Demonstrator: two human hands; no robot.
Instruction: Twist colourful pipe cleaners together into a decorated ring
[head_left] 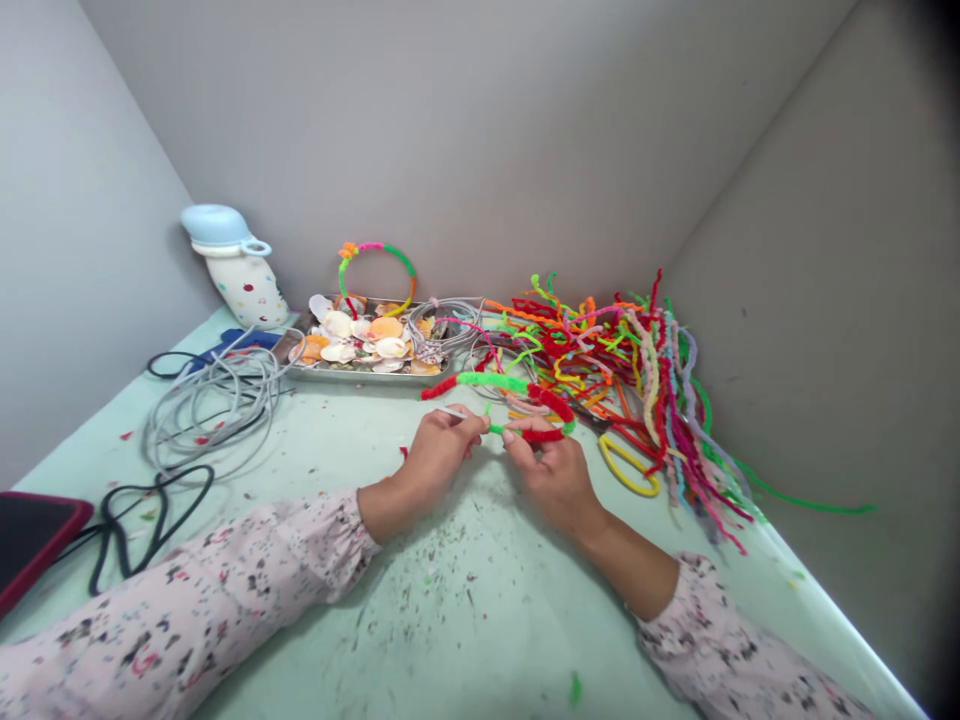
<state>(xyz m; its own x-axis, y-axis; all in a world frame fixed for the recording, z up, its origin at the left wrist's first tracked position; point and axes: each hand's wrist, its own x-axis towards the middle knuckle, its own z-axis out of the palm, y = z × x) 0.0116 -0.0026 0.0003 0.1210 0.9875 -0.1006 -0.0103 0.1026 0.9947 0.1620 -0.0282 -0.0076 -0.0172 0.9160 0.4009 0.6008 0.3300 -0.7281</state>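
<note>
Tray [352, 376] of shells [375, 345] against the back wall, colourful ring [377, 247] propped behind, spotted jug [244, 275] left of it. Grey cable [210, 400] coiled nearer, black cord [124, 530] beside a red case [30, 535].

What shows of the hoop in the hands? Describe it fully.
The hoop is a thin wire ring wrapped in fuzzy pipe cleaner, red and green by turns, with a bare stretch near the left hand. It is held nearly flat, low over the table. The left hand and right hand pinch its near edge.
</note>
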